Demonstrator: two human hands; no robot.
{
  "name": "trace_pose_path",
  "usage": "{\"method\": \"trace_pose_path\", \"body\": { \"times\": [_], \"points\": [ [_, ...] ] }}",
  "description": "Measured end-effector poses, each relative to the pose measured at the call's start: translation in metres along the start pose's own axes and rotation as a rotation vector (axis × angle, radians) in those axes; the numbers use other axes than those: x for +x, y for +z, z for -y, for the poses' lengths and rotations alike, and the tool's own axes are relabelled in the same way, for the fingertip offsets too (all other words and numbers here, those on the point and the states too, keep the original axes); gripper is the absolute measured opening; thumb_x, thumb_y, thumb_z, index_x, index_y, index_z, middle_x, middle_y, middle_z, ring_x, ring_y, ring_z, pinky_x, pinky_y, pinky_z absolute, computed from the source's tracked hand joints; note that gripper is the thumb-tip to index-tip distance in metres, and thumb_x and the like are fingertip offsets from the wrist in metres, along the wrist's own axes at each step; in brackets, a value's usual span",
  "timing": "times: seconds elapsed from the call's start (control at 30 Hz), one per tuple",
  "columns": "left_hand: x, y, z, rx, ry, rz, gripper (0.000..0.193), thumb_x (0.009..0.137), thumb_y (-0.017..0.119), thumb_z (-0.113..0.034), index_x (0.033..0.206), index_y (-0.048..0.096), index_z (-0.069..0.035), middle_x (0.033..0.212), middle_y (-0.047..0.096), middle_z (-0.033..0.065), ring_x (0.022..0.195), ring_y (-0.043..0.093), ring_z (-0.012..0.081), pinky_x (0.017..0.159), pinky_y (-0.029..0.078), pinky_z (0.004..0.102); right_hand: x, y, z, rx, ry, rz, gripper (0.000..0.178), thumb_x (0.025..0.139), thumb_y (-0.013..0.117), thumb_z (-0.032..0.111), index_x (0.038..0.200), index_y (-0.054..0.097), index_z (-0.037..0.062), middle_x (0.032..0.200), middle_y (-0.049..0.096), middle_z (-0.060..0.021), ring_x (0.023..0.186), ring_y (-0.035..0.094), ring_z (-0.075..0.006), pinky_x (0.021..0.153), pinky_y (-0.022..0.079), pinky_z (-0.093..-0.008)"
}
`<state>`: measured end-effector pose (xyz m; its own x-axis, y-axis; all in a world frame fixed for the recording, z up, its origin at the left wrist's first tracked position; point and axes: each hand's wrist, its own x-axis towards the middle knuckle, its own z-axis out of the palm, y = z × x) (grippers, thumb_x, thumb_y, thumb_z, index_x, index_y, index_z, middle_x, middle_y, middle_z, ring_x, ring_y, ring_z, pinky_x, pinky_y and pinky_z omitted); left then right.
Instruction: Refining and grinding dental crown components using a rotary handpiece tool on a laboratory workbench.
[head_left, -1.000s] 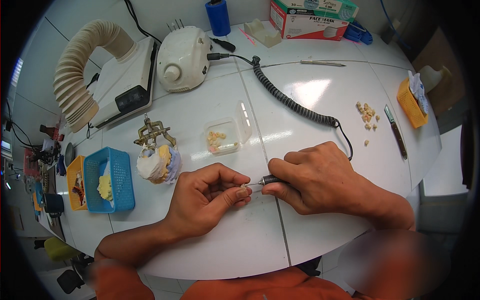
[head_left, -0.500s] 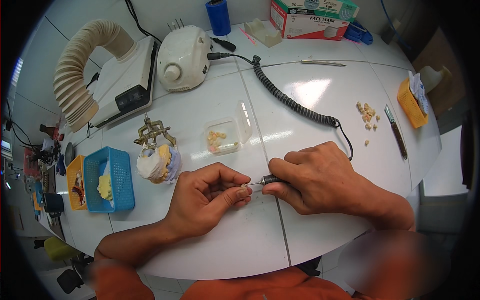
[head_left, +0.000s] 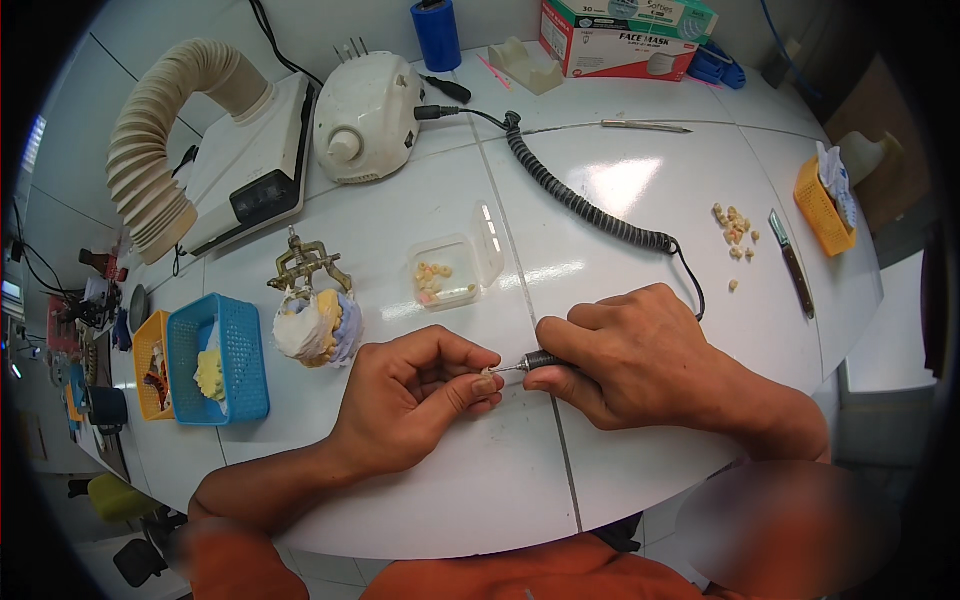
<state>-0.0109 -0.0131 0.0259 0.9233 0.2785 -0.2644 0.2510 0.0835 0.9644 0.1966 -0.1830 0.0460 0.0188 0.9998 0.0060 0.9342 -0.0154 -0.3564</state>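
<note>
My left hand pinches a small, pale artificial tooth between thumb and fingers, which cover most of it. Wrapped around the dark grip of a rotary handpiece is my right hand. The handpiece's thin metal bur points left and meets the tooth at my left fingertips. From the handpiece a cord leads to a coiled black cable, which plugs into a white control unit. Beyond my left hand sits an open clear plastic box with several yellowish teeth inside.
Left of my left hand, a dental cast stands in a brass articulator. Blue and yellow baskets lie farther left, below a ribbed suction hose. At right are loose teeth, a knife and a yellow basket.
</note>
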Motion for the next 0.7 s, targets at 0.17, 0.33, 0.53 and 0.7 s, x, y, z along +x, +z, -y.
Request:
{"method": "trace_pose_path", "body": {
  "times": [0.17, 0.33, 0.53, 0.7],
  "points": [
    [-0.0002, 0.0006, 0.0001, -0.023, -0.008, -0.006, 0.019, 0.105, 0.069, 0.0, 0.122, 0.068, 0.01, 0.109, 0.077, 0.0137, 0.103, 0.077, 0.0174, 0.091, 0.066, 0.0278, 0.0004, -0.0005, 0.0002, 0.009, 0.019, 0.01, 0.045, 0.106, 0.062, 0.052, 0.093, 0.068, 0.0089, 0.064, 0.067, -0.0096, 0.051, 0.066, -0.031, 0.047, 0.048, -0.0432],
    [-0.0001, 0.0001, -0.0001, -0.02, -0.007, -0.004, 0.02, 0.105, 0.069, 0.0, 0.121, 0.068, 0.01, 0.109, 0.077, 0.0141, 0.104, 0.077, 0.0178, 0.091, 0.066, 0.0282, -0.0002, 0.0001, 0.0014, -0.012, 0.001, -0.005, 0.045, 0.106, 0.062, 0.052, 0.093, 0.068, 0.009, 0.064, 0.066, -0.0095, 0.052, 0.067, -0.0311, 0.047, 0.048, -0.0434],
    [0.0002, 0.0011, -0.0001, 0.005, 0.016, -0.013, 0.016, 0.105, 0.069, 0.001, 0.118, 0.065, 0.009, 0.106, 0.078, 0.0186, 0.102, 0.079, 0.0235, 0.089, 0.067, 0.0306, 0.0001, 0.0002, 0.0005, -0.007, 0.005, 0.006, 0.045, 0.106, 0.061, 0.052, 0.093, 0.068, 0.0094, 0.064, 0.067, -0.0093, 0.052, 0.067, -0.031, 0.048, 0.048, -0.0431],
    [-0.0002, 0.0001, -0.0002, -0.012, -0.008, -0.002, 0.019, 0.105, 0.068, 0.0, 0.121, 0.068, 0.01, 0.108, 0.077, 0.0137, 0.103, 0.077, 0.0174, 0.091, 0.066, 0.0279, 0.0, 0.0005, 0.0004, -0.003, 0.005, 0.003, 0.045, 0.107, 0.061, 0.052, 0.093, 0.068, 0.0094, 0.064, 0.066, -0.0093, 0.052, 0.067, -0.0309, 0.047, 0.048, -0.043]
  ]
}}
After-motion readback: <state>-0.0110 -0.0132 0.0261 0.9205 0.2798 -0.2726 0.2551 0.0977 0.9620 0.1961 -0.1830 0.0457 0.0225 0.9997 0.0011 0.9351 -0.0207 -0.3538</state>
